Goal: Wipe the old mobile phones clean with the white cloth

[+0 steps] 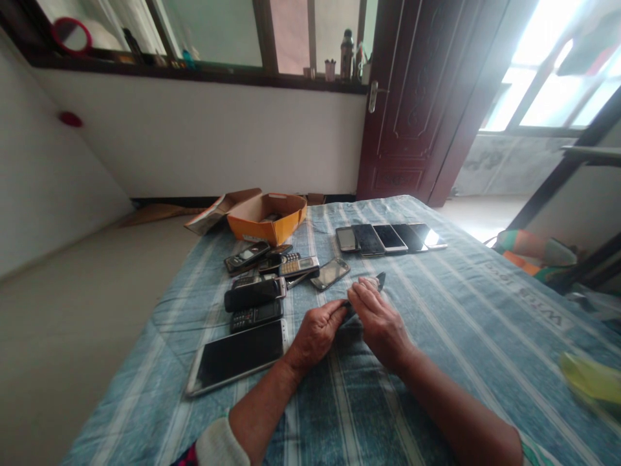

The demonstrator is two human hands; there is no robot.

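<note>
My left hand point(317, 331) is closed around the near end of a dark mobile phone point(381, 279), held at a slant just above the bed-like surface. Across the phone lies my right hand point(377, 318), fingers pressed together and bent over it. Something small and pale shows at those fingertips; I cannot make out what it is. Most of the phone is hidden by both hands. Just beyond them is a grey touchscreen phone point(330, 274). To the left are a pile of old keypad phones point(255, 315) and a white-framed tablet point(237, 358), lying flat.
A striped blue cloth point(466, 343) covers the surface. An orange cardboard box point(286, 228) stands open at the far edge. A row of smartphones point(391, 238) lies at the back right. Yellow plastic point(589, 382) is at the right, and a dark red door point(407, 97) behind.
</note>
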